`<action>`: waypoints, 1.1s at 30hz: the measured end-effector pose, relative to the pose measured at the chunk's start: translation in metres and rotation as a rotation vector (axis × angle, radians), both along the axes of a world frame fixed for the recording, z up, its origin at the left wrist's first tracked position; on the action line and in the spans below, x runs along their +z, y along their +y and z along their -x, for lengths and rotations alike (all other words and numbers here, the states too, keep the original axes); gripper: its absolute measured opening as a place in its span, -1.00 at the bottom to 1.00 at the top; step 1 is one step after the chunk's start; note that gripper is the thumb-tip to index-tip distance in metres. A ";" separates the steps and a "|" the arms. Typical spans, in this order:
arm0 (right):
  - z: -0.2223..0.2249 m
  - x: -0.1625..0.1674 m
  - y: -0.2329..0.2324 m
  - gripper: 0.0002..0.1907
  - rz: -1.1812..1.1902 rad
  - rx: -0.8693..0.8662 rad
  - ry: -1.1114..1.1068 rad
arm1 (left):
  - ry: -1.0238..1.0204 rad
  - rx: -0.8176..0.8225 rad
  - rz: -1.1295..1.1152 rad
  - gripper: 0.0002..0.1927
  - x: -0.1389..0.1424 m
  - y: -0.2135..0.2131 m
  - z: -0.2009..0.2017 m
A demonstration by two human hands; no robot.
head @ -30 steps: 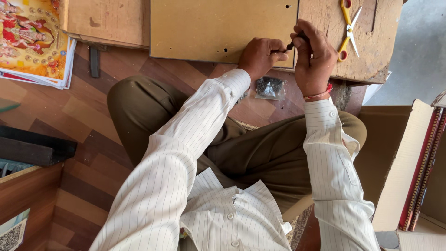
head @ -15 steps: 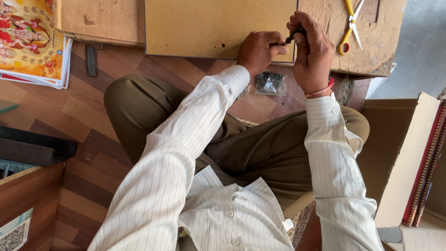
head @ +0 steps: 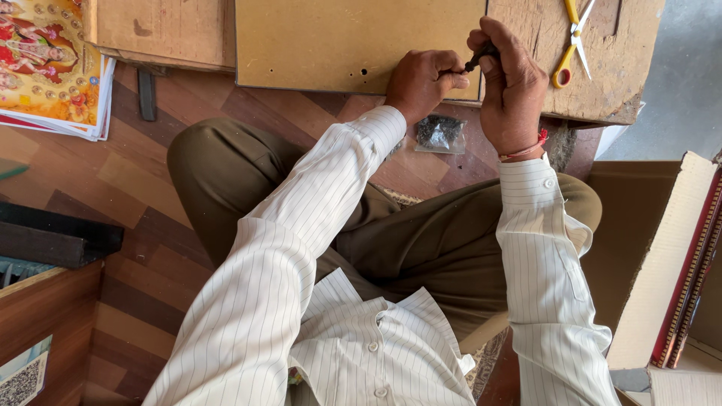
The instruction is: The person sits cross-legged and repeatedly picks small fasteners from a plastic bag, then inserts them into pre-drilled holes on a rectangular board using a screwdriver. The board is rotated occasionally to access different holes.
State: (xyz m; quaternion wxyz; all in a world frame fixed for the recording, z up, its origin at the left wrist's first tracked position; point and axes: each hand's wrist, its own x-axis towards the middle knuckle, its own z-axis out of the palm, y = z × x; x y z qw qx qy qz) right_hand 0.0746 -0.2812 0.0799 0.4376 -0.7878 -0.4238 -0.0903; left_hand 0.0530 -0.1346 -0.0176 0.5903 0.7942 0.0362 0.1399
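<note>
At the far left a stack of colourful printed posters [head: 45, 64] lies on the patterned wooden floor [head: 83, 188], with a small dark flat bar [head: 147, 94] just beside it under the edge of a low wooden desk [head: 602, 83]. Lower left, a dark frame moulding [head: 56, 240] rests above a wooden box edge.

A tan hardboard panel [head: 353, 41] lies flat on the desk, its near edge showing 2 small holes close together. The left hand [head: 423, 81] sits at that near edge, fingers curled together and pinched on something too small to make out, knuckles touching the panel. Below the hands, on the floor, lies a small clear bag of dark bits [head: 440, 134], between the person's knee and the desk.

The right hand [head: 511, 83] is clamped around a small dark-handled tool [head: 481, 56], whose tip points left toward the left hand's fingertips, right at the panel's corner. A red thread circles the right wrist. Further right on the desk, well apart from both hands, lie yellow-handled scissors [head: 571, 37]. At the far right, picture frames [head: 681, 263] stand stacked on edge.
</note>
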 end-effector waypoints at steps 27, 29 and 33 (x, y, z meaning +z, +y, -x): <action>0.000 0.002 -0.003 -0.68 -0.001 0.012 0.044 | 0.004 -0.027 0.017 -0.84 0.000 0.001 -0.001; 0.003 0.002 -0.002 -0.72 -0.020 -0.013 0.058 | 0.030 -0.027 -0.005 -0.85 -0.001 0.001 -0.001; 0.006 0.002 -0.002 -0.79 -0.020 -0.104 0.094 | -0.012 -0.046 0.002 -0.90 -0.003 0.000 -0.003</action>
